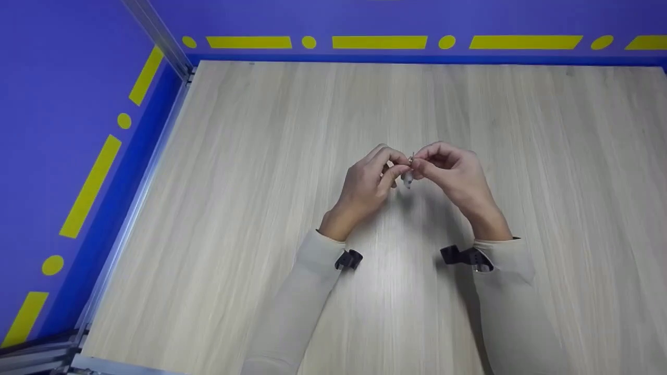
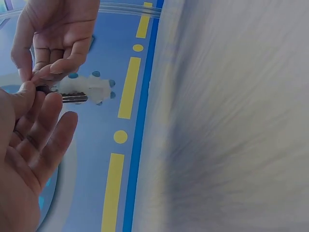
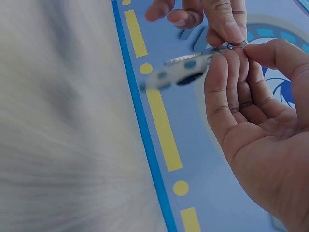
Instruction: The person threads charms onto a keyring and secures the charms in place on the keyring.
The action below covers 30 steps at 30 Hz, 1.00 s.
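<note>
My left hand (image 1: 365, 182) and right hand (image 1: 461, 177) meet fingertip to fingertip above the table. Between them is a small metal key ring (image 3: 243, 45), pinched by thumb and fingers from both sides. A silver key (image 2: 75, 97) hangs at the ring with its toothed blade showing; fingers cover part of its head. Beside the key dangles a pale charm with teal spots (image 3: 178, 73), blurred in the right wrist view. In the head view the charm (image 1: 408, 178) shows just below the fingertips. Whether the key is fully threaded on the ring cannot be told.
A wood-grain table (image 1: 250, 208) lies beneath both hands. Blue panels with yellow marks (image 1: 379, 42) stand along its back and left sides, with a metal frame post (image 1: 161, 39) at the back left corner. Each wrist wears a black camera strap (image 1: 466, 256).
</note>
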Motion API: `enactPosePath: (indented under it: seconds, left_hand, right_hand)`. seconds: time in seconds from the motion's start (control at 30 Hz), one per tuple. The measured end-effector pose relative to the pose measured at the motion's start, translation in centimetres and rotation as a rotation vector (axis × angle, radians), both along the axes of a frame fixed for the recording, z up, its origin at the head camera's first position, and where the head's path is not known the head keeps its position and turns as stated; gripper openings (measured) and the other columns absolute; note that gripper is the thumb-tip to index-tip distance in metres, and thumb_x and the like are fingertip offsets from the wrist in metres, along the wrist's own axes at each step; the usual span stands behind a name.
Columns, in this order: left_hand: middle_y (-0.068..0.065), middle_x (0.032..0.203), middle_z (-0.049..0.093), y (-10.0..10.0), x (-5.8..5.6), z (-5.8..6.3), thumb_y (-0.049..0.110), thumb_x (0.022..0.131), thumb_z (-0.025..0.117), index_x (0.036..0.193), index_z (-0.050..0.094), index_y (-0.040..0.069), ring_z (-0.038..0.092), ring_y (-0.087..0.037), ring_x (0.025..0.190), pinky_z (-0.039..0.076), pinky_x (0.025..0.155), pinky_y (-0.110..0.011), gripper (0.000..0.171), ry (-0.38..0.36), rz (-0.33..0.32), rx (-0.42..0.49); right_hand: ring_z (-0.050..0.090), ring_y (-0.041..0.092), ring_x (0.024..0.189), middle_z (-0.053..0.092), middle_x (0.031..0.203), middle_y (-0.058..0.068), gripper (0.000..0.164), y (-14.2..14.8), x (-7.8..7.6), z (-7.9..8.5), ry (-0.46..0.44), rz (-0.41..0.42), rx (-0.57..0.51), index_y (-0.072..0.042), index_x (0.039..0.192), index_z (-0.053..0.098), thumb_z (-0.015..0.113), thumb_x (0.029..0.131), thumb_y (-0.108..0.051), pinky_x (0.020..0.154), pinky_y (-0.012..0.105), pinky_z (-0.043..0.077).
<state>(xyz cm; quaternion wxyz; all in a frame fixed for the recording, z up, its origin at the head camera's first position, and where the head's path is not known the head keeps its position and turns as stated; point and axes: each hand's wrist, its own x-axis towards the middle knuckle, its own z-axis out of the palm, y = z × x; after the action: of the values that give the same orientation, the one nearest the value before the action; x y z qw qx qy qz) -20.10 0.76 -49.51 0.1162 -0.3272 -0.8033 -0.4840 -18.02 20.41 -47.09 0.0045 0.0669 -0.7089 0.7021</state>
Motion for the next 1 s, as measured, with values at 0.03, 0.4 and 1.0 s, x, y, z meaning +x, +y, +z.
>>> enactPosePath:
  seconds: [0.03,0.4,1.0]
  left_hand:
    - [-0.005,0.102,0.068,0.01,-0.01,0.0,0.017,0.104,0.067,0.106,0.066,0.002,0.068,-0.013,0.073,0.051,0.065,-0.022,0.016,-0.001,0.007,-0.014]
    - [-0.002,0.104,0.067,-0.16,0.11,0.64,0.023,0.107,0.063,0.109,0.065,0.006,0.066,-0.011,0.079,0.049,0.069,-0.026,0.017,-0.102,0.03,-0.172]
    - [-0.004,0.101,0.068,-0.39,-0.05,0.31,0.021,0.104,0.067,0.106,0.066,0.003,0.067,-0.012,0.072,0.05,0.066,-0.021,0.018,-0.007,-0.001,-0.035]
  right_hand:
    - [0.072,0.017,0.08,0.073,0.094,0.012,0.01,0.02,0.01,-0.02,0.009,-0.003,0.024,0.014,0.1,0.068,0.072,0.097,0.005,0.08,0.03,0.061]
    - [0.07,0.016,0.083,0.071,0.094,0.009,0.008,-0.07,-0.05,-0.11,0.068,0.004,0.154,0.011,0.099,0.069,0.073,0.097,0.004,0.079,0.025,0.058]
    - [0.07,0.017,0.078,0.072,0.091,0.01,0.004,0.19,-0.16,-0.45,0.038,0.004,0.051,0.01,0.097,0.07,0.069,0.096,0.007,0.078,0.029,0.06]
